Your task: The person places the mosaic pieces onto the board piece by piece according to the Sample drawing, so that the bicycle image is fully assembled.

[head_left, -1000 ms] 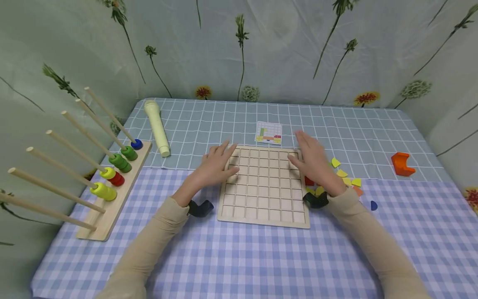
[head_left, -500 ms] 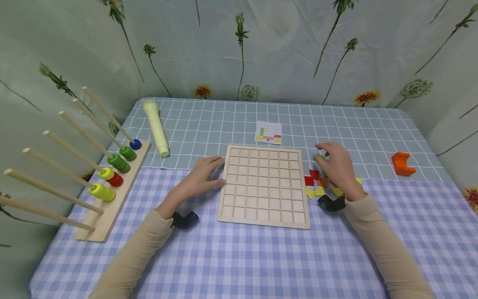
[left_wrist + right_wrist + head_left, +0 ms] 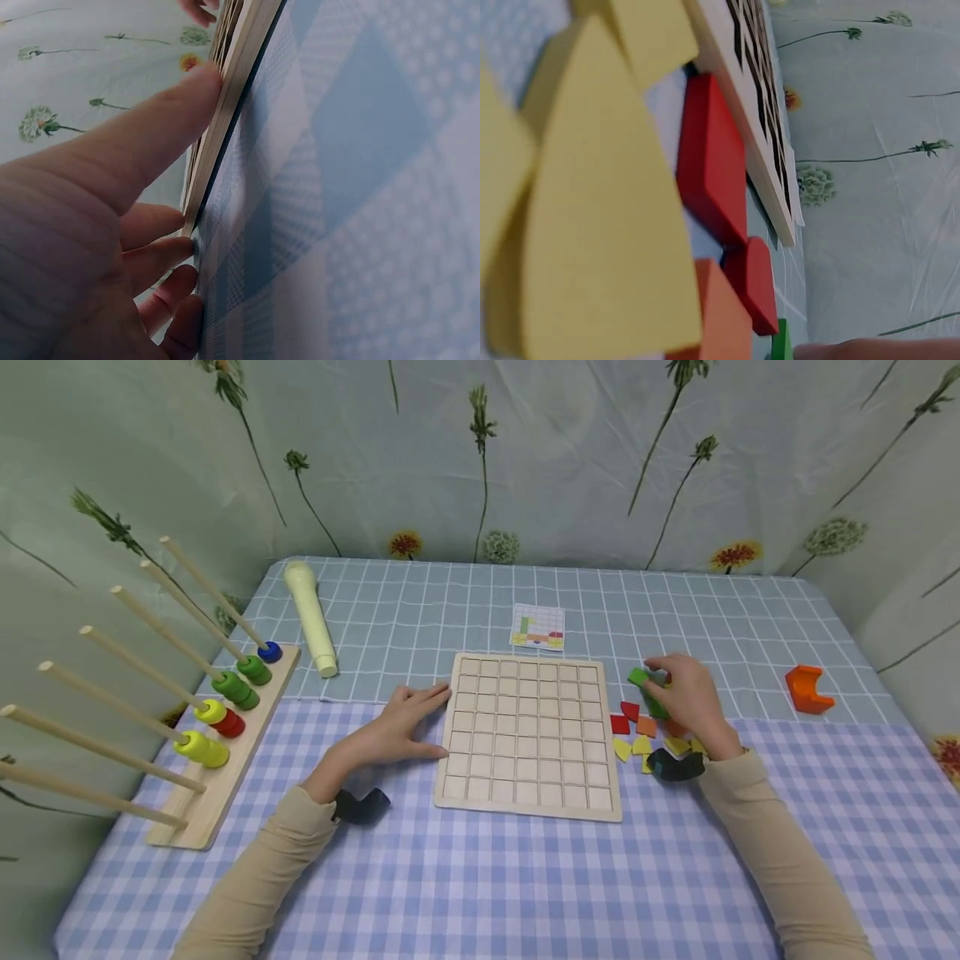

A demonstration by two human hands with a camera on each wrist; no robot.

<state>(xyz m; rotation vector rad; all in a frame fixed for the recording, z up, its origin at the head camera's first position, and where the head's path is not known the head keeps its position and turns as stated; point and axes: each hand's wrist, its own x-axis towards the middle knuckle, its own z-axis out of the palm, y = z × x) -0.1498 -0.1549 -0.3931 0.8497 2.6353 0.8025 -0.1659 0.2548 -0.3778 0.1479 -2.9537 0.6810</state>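
A pale wooden board with a square grid lies flat at the middle of the table. My left hand touches its left edge with thumb and fingers spread; in the left wrist view the thumb rests against the wooden rim. My right hand is over the loose blocks right of the board, fingers bent. Its thumb tip is at a green block; whether it pinches the block cannot be told. Another green block lies beneath the hand. Red, orange and yellow blocks lie nearby.
A printed grid card lies behind the board. On the left stand a wooden peg rack with coloured rings and a pale yellow microphone-shaped object. An orange curved block lies at the far right.
Both hands have moved outward from above the board. The left now touches its left edge; the right has gone to the loose blocks, its thumb at a green one.
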